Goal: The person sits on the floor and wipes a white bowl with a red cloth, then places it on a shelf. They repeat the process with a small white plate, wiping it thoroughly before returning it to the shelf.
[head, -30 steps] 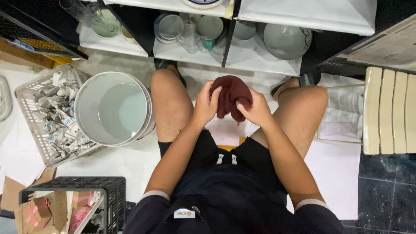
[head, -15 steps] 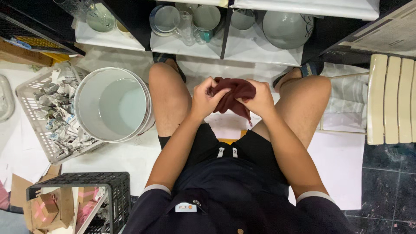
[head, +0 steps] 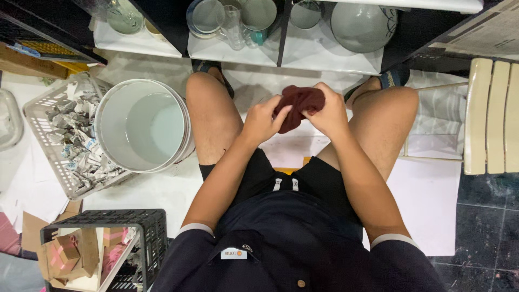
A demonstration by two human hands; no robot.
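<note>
Left hand and right hand pinch a bunched maroon cloth between the knees; white bucket stands near the left thigh, shelf edge ahead.

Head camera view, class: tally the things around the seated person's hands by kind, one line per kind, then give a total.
Dark red cloth, held in left hand and right hand: 1
White bucket: 1
Light grey basket of crumpled paper: 1
Black crate: 1
Large pale bowl on the shelf: 1
Total: 5
</note>
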